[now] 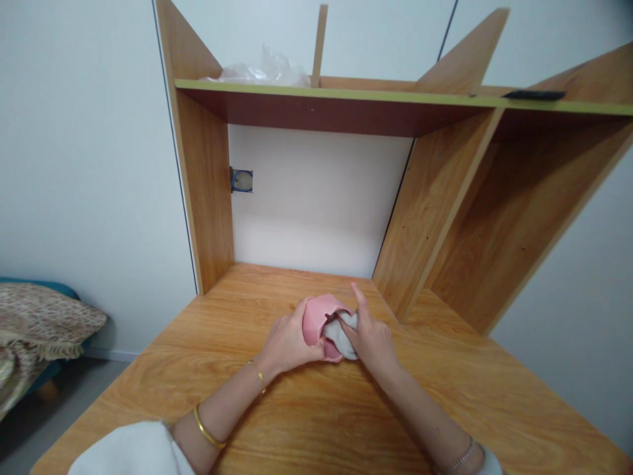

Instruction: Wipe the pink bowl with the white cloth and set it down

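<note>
A pink faceted container point(320, 315), perhaps a cup or small pot, is tipped on its side just over the wooden desk, its opening facing right. My left hand point(291, 340) wraps round its left side and base, fingers closed on it. A light grey cloth point(341, 336) is bunched partly inside the opening. My right hand point(373, 336) presses this cloth at the rim, with the index finger pointing up and away. The cloth's inner end is hidden inside the container.
The wooden desk point(306, 409) has a hutch with a green-edged shelf point(366, 95) above. On the shelf lie a clear plastic bag point(270, 69) and a dark flat object point(534, 95). An open socket box point(242, 181) is in the wall. A patterned cloth point(44, 323) covers blue furniture at left.
</note>
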The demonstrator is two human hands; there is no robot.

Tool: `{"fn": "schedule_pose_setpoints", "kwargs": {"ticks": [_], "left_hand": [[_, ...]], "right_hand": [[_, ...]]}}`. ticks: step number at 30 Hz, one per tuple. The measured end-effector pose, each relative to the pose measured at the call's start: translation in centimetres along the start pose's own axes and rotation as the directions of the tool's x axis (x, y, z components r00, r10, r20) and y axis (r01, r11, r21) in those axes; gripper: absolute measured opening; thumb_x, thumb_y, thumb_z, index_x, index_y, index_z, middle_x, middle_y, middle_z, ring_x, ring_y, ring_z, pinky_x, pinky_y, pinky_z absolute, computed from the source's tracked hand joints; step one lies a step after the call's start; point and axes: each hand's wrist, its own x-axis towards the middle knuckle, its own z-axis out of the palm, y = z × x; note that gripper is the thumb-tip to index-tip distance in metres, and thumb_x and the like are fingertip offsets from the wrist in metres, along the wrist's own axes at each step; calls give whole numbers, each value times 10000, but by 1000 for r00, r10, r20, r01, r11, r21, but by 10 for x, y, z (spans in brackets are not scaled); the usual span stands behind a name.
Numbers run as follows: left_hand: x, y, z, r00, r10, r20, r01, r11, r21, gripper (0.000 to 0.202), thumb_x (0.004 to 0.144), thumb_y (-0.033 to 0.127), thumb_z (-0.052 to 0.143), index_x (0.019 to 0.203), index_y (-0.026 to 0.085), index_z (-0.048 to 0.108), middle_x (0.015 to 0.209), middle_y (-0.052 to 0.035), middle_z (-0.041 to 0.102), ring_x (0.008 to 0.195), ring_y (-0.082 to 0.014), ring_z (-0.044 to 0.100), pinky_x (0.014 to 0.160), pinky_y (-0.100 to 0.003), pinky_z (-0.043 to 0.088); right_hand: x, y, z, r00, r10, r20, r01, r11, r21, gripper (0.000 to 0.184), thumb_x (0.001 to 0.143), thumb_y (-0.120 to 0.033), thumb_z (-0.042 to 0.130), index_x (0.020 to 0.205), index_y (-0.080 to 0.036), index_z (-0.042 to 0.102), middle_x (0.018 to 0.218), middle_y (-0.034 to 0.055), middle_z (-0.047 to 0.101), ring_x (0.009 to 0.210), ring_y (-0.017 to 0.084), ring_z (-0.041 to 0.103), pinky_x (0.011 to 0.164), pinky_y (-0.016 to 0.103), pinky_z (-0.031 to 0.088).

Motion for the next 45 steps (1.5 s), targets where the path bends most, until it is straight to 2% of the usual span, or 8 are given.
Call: {"fn": "schedule_pose_setpoints", "kwargs": {"ticks": [6, 12, 18, 23, 29, 35, 38, 45], "left_hand": [[-1, -2, 0, 998, 38, 47, -45, 986, 164, 779, 580, 416, 622, 1269, 196, 331, 1037, -76, 612, 893, -272, 593, 765, -349, 454], [-3, -8, 4, 997, 43, 58, -54, 975, 216, 784, 631, 449, 583, 1308, 165, 308, 984, -94, 629, 858, -281, 601, 777, -389, 450], [-2, -10, 6, 999, 37, 8, -37, 999, -23, 775, 723, 500, 540, 1349, 188, 207, 1219, -110, 498, 1058, -251, 508, 893, -368, 394], [-3, -11, 13, 997, 80, 15, -76, 977, -197, 955, 641, 490, 658, 1360, 157, 123, 1331, -142, 360, 1189, -264, 377, 965, -391, 326], [-4, -11, 18, 996, 91, 17, -84, 962, -258, 914, 701, 453, 619, 1356, 140, 64, 1274, -140, 423, 1133, -216, 439, 937, -346, 361], [-1, -7, 14, 999, 40, -36, -44, 991, -125, 858, 657, 466, 634, 1331, 161, 201, 1189, -113, 511, 1051, -237, 503, 882, -349, 403], [-2, -3, 10, 998, 45, -35, -45, 999, 4, 823, 642, 477, 624, 1315, 177, 256, 1131, -100, 558, 1002, -255, 536, 845, -358, 422], [-4, -3, 4, 998, 53, -15, -49, 975, 215, 781, 634, 474, 578, 1297, 166, 303, 997, -96, 617, 836, -270, 598, 757, -369, 450]], "right_hand": [[-1, 0, 5, 989, 58, 136, -84, 978, 192, 692, 772, -340, 451, 1365, -178, 134, 605, -4, 577, 559, 198, 594, 495, 236, 373], [-2, 4, 13, 973, -2, 231, -95, 908, 408, 663, 759, -279, 411, 1357, -149, 157, 636, -1, 574, 607, 191, 589, 554, 258, 411], [2, 8, 10, 982, 78, 172, -158, 838, 522, 608, 759, -271, 407, 1328, -142, 236, 731, 32, 627, 669, 195, 607, 613, 284, 447], [5, 10, 18, 970, 230, 77, -222, 710, 669, 605, 780, -335, 406, 1309, -107, 222, 1012, 117, 602, 899, 207, 590, 761, 325, 456], [4, 10, 31, 973, 208, 97, -207, 612, 763, 594, 748, -328, 462, 1269, -150, 239, 1054, 107, 577, 939, 193, 574, 803, 335, 452], [10, 15, 28, 932, 327, 156, -345, 675, 652, 712, 608, -362, 601, 1208, -122, 302, 882, 85, 601, 767, 218, 598, 690, 338, 468], [11, 15, 20, 937, 321, 140, -339, 728, 596, 775, 588, -396, 622, 1234, -124, 291, 851, 69, 593, 745, 218, 595, 654, 320, 458], [8, 1, 1, 957, 282, 65, -283, 867, 410, 734, 656, -362, 558, 1278, -86, 281, 481, -67, 435, 427, 160, 474, 406, 224, 318]]}}
